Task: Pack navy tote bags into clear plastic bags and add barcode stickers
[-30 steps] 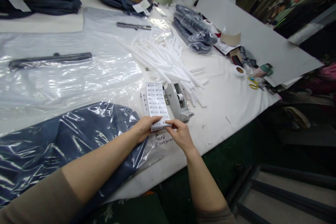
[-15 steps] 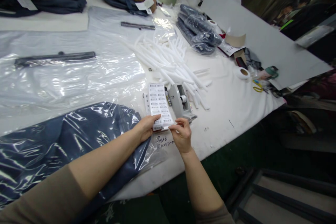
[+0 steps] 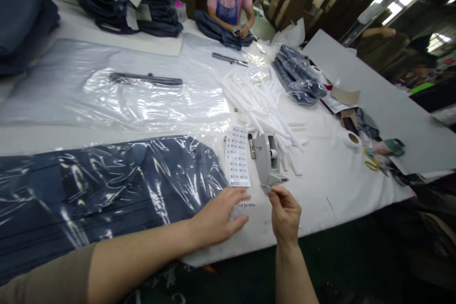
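A sheet of barcode labels (image 3: 238,156) lies flat on the white table (image 3: 320,190), beside a grey tape dispenser (image 3: 265,161). My right hand (image 3: 285,211) hovers just in front of the dispenser, thumb and forefinger pinched on a small white sticker (image 3: 266,190). My left hand (image 3: 221,216) is open with fingers spread, lying at the near corner of a clear plastic bag holding a folded dark blue garment (image 3: 107,185). Handwritten marks show on the tablecloth between my hands.
A pile of white foam tubes (image 3: 263,104) lies behind the dispenser. Bagged dark garments (image 3: 299,76), a tape roll (image 3: 352,139) and yellow scissors (image 3: 372,164) sit to the right. Black bars (image 3: 146,78) weigh down plastic sheets. A person in a pink top (image 3: 231,0) works across the table.
My left hand let go of the label sheet, which now lies on the table. My right hand drew back with a small sticker pinched. The view tilted upward.
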The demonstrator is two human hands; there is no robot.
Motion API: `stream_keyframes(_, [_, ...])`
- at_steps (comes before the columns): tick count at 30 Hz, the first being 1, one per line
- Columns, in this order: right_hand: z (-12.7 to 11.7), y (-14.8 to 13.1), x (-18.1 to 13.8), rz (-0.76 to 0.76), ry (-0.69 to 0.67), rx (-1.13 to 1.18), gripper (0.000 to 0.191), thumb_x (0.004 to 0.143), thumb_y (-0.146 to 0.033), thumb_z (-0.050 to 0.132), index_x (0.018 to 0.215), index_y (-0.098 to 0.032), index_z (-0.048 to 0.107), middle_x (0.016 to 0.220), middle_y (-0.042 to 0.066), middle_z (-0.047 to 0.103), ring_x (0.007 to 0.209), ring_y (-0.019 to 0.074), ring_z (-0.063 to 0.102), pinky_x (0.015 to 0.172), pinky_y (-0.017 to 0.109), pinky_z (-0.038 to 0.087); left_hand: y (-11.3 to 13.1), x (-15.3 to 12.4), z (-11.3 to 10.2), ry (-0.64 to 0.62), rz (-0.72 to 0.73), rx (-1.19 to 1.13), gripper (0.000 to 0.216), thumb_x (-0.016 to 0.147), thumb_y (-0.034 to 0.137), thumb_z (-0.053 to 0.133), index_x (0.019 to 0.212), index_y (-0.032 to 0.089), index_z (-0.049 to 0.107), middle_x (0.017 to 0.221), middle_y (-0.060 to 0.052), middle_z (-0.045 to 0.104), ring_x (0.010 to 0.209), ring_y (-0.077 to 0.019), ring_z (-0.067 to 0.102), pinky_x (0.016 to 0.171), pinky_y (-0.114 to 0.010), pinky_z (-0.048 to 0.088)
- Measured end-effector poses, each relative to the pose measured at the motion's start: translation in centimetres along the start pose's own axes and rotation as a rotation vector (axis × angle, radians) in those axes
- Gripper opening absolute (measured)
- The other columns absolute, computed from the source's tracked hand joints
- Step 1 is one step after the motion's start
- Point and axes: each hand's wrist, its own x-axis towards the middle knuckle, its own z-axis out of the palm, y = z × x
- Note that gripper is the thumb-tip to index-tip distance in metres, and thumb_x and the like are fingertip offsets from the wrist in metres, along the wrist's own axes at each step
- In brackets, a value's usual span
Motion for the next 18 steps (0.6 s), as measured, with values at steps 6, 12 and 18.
stream_keyframes(6, [9.6, -3.8, 0.6, 0.322, -0.49, 0.218, 0.046, 0.071, -0.025, 0.074, 0.113, -0.025, 0.055, 0.067, -0.006, 0.059, 0.059, 0.0076, 0.05, 0.056, 0.02, 0.041, -0.4, -11.8, -5.6, -0.07, 0.396, 0.518, 0.015, 0.086, 0.016, 0.053, 0.097, 0.017, 0.063, 0.1, -0.005, 0.068, 0.094, -0.0187, 0.059, 0.088, -0.032, 0.047])
stream_keyframes(12, [22.3, -7.3, -0.8, 0.413, -0.995, 0.142, 0.043, 0.07, -0.028, 0.071, 0.108, -0.02, 0.053, 0.065, -0.006, 0.058, 0.053, 0.0073, 0.048, 0.047, 0.019, 0.039, -2.2, -20.3, -14.4, 0.352, 0.191, 0.919, 0.019, 0.091, 0.016, 0.05, 0.105, 0.017, 0.063, 0.112, -0.007, 0.064, 0.108, -0.0225, 0.052, 0.094, -0.038, 0.045])
stream_keyframes(18, [31.1, -7.2, -3.4, 0.403, -1.22, -0.058, 0.031, 0.07, -0.021, 0.065, 0.098, -0.02, 0.052, 0.057, -0.009, 0.054, 0.043, 0.0065, 0.045, 0.039, 0.018, 0.039, -4.5, -24.0, -19.1, 0.399, 0.083, 1.162, 0.021, 0.091, 0.028, 0.054, 0.104, 0.017, 0.065, 0.118, -0.007, 0.061, 0.112, -0.0285, 0.048, 0.094, -0.046, 0.044])
